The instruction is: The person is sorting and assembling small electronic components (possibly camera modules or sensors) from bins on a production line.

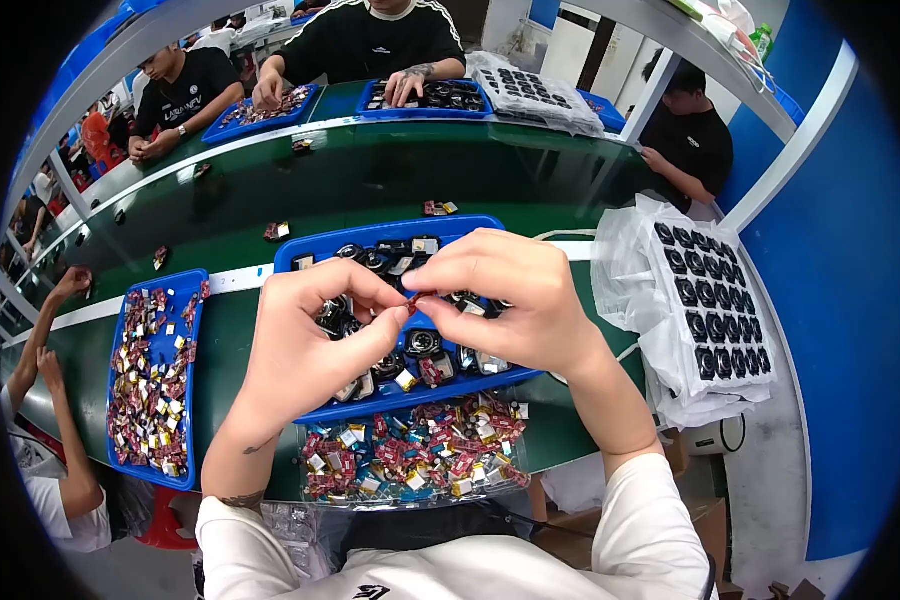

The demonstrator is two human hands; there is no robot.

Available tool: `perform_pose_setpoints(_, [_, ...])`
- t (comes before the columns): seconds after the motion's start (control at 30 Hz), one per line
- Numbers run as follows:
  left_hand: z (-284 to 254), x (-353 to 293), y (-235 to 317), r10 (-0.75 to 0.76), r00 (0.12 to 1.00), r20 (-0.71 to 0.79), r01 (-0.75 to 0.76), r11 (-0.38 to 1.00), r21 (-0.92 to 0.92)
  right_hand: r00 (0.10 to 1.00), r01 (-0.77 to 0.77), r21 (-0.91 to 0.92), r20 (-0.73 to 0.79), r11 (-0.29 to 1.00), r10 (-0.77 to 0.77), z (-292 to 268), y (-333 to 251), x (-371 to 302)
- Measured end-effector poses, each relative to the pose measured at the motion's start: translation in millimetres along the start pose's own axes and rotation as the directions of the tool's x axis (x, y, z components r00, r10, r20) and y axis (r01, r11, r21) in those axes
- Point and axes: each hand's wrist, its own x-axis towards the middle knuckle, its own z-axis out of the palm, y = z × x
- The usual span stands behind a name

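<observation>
In front of me, over a blue tray (440,393), both hands meet at the fingertips. My left hand (305,335) pinches a small red piece (412,303) that looks like a circuit board; thumb and forefinger of my right hand (510,290) close on the same piece. Fingers cover most of it. Below them the tray is filled with black round watch-like cases (423,343) and some silvery-white parts. Nearer to me, a clear plastic tray (315,497) carries a heap of red circuit boards with small silver and yellow battery cells (410,450).
At left stands another blue tray (113,400) of boards and cells. White trays of black cases (710,300) are stacked at right. A green conveyor belt (370,185) bears scattered boards (276,231). Several people sit across and beside it; a metal frame post (790,140) rises at right.
</observation>
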Motion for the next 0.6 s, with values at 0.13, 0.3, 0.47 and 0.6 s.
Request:
perform_pose_setpoints(0.13, [-3.9,-0.4,-6.7,-0.083,0.996,0.021,0.084,0.994,-0.069,0.975,0.213,-0.137,-0.029,0.967,-0.219,8.3,6.1,-2.2])
perform_pose_setpoints(0.3, [-1.0,0.2,-9.9,-0.061,0.998,0.003,0.061,0.984,-0.165,0.976,0.148,0.027,-0.167,0.989,-0.142,16.0,9.1,0.3])
perform_pose_setpoints(0.47, [2.6,-0.5,-17.7,0.158,0.986,-0.054,-0.163,0.982,-0.092,0.786,-0.5,0.759,0.196,0.417,0.586,9.1,-3.7,-0.1])
perform_pose_setpoints(0.6, [2.4,6.4,-13.2,0.338,0.941,0.015,-0.338,0.94,0.048,0.772,-0.498,0.765,0.177,0.408,0.611,10.6,2.4,-2.3])
